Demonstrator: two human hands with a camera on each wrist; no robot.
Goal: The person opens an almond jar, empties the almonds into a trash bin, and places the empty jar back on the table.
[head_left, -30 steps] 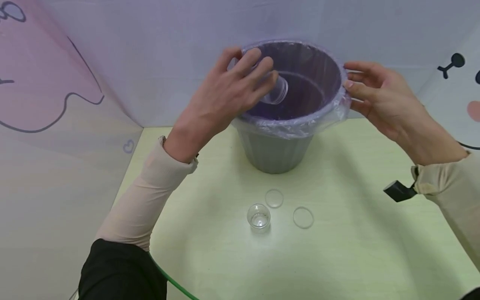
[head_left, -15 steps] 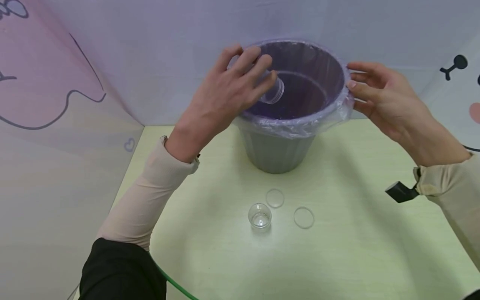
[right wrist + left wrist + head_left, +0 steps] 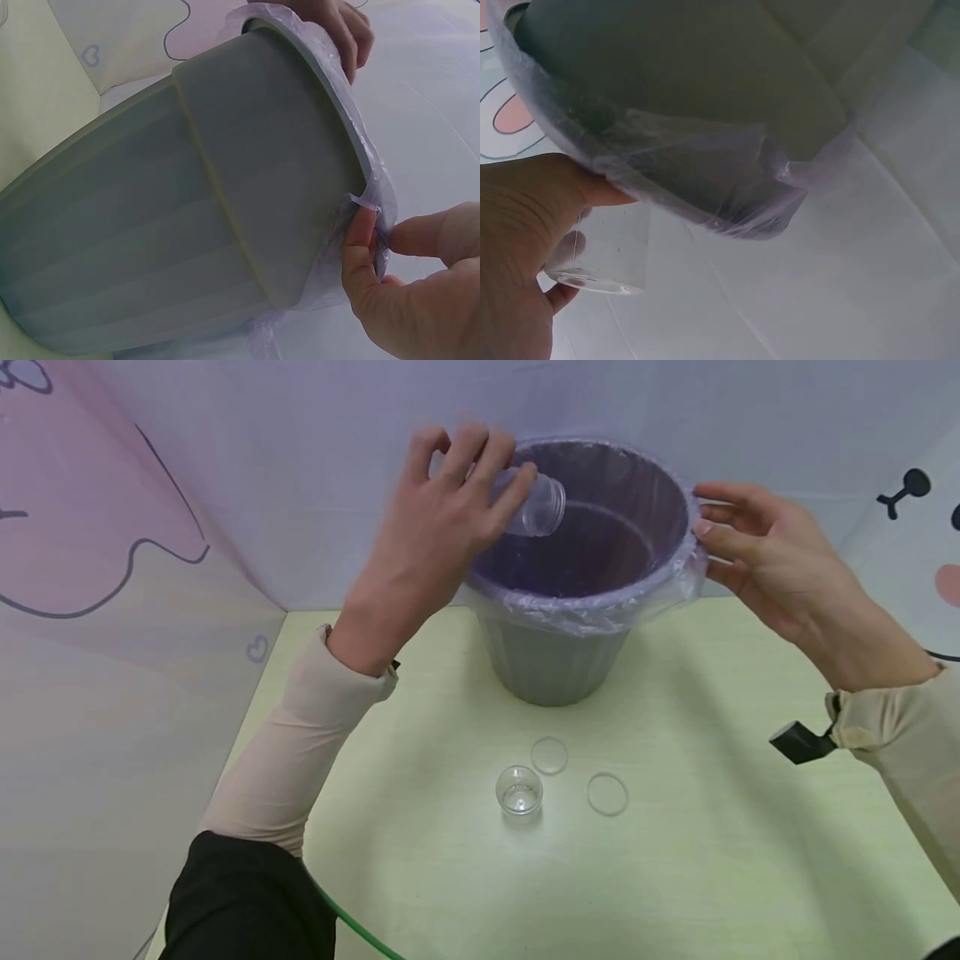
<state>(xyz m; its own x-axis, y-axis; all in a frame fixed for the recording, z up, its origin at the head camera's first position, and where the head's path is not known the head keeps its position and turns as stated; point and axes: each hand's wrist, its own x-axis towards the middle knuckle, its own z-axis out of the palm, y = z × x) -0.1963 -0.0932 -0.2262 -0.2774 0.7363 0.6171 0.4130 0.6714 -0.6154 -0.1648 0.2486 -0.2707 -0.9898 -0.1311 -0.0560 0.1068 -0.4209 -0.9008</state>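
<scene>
My left hand [image 3: 453,497] grips a clear plastic jar [image 3: 543,508], which lies tilted on its side with its threaded mouth over the inside of a grey bin [image 3: 555,664]. In the left wrist view the jar's base [image 3: 600,281] shows between my thumb and fingers, beside the bin's rim. A thin purplish bag [image 3: 585,614] lines the bin and folds out over its rim. My right hand [image 3: 780,560] pinches the bag-covered rim on the right side; in the right wrist view the thumb and fingers [image 3: 358,259] close on it from both sides.
A small clear cup [image 3: 519,792] stands on the pale green table [image 3: 420,860] in front of the bin. Near it lie two clear rings or lids, one ring [image 3: 550,756] behind and another ring [image 3: 607,795] to the right. A green cable [image 3: 360,931] runs at the front.
My left hand has risen and shifted slightly left with the jar, whose mouth now sits higher, nearer the rim. My right hand keeps its place on the rim.
</scene>
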